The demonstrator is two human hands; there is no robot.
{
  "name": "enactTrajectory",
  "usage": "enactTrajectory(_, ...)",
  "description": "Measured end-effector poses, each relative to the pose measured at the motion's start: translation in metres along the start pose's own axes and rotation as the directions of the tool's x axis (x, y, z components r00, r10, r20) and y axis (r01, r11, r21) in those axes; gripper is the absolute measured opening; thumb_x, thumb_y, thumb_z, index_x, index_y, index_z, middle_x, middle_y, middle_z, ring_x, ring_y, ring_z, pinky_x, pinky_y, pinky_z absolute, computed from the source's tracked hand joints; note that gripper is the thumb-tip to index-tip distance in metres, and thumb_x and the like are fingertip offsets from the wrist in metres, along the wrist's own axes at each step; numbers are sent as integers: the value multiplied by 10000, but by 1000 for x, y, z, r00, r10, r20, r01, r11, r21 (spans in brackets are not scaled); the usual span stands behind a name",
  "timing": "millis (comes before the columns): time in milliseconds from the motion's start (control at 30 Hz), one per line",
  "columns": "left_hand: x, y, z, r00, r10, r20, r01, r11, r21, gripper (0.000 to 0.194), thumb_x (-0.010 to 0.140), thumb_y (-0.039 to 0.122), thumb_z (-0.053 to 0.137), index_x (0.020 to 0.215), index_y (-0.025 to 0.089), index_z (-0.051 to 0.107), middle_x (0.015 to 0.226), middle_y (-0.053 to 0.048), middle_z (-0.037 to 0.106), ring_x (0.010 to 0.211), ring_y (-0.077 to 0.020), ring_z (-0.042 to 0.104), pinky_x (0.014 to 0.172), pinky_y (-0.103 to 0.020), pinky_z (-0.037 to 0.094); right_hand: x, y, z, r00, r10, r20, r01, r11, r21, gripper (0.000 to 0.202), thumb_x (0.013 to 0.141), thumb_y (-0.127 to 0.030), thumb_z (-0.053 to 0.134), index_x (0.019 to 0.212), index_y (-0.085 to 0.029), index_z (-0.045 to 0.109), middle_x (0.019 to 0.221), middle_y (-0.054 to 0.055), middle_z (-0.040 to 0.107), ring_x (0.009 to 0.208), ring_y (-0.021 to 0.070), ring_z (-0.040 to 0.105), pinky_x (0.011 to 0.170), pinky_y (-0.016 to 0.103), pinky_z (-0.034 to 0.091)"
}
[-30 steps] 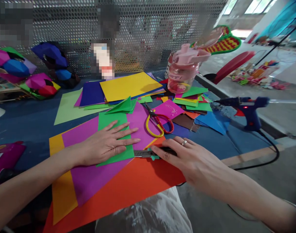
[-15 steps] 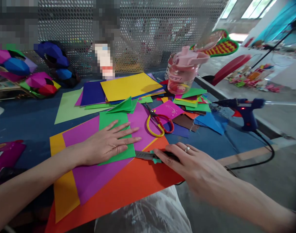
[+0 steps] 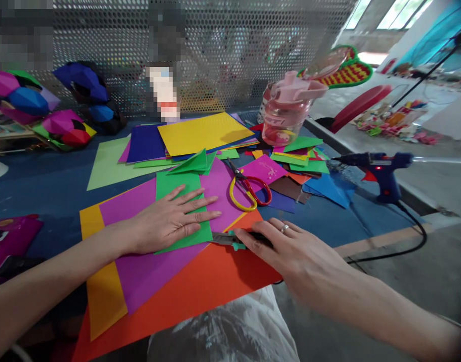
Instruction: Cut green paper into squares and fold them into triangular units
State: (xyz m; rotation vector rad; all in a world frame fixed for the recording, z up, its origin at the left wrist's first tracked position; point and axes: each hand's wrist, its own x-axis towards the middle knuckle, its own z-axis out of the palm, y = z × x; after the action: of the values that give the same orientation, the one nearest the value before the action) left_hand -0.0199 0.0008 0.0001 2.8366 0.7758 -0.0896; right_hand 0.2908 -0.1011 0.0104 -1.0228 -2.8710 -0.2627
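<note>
My left hand (image 3: 170, 221) lies flat with spread fingers on a folded green paper (image 3: 179, 182). Beneath that are a purple sheet (image 3: 151, 274), a yellow-orange sheet (image 3: 105, 301) and a large red-orange sheet (image 3: 193, 296). My right hand (image 3: 283, 251) is closed round a utility knife (image 3: 226, 240) with a teal slider; its blade tip is at the right edge of the green paper. Scissors (image 3: 249, 188) with one yellow and one red handle rest just beyond, blades pointing away. A folded green piece (image 3: 193, 163) lies above the green paper.
A glue gun (image 3: 385, 166) with a lit red light stands at the right edge, its cord hanging down. A pink bottle (image 3: 285, 115) is behind paper scraps (image 3: 306, 158). Stacked coloured sheets (image 3: 204, 133) lie at the back before a perforated metal panel (image 3: 223, 60). Faceted paper shapes (image 3: 68, 125) sit left.
My right hand and the utility knife have shifted slightly left and up, along the green paper's right edge. My left hand still presses the paper. The view has moved a little.
</note>
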Motion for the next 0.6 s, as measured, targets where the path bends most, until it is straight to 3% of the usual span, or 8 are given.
enactTrajectory(200, 1, 1, 0, 1000, -14, 10, 14, 1000, -11, 490, 1117, 452, 289, 1601, 491, 228, 1721, 95, 129, 1602, -267, 73, 1262, -594, 26, 0, -4, 0, 999, 26, 23, -26, 1000, -5, 865, 665, -11, 478, 1521, -101, 393, 1299, 191, 600, 1044, 312, 661, 845, 519, 603)
enactTrajectory(400, 0, 1, -1, 1000, -20, 12, 20, 1000, -24, 496, 1117, 450, 291, 1604, 491, 212, 1719, 80, 164, 1600, -264, 82, 1263, -590, 42, 8, -6, -1, 1000, 13, 14, -13, 1000, 11, 830, 686, -22, 466, 1511, -91, 410, 1256, 186, 610, 967, 300, 670, 780, 496, 614)
enactTrajectory(600, 0, 0, 1, 1000, -10, -11, 10, 999, -36, 492, 1118, 456, 284, 1602, 503, 207, 1721, 96, 145, 1600, -266, 96, 1265, -587, 36, 1, -7, 0, 1000, -2, 15, 1, 1000, 12, 832, 693, -10, 458, 1520, -82, 403, 1267, 184, 618, 1066, 299, 655, 824, 449, 603)
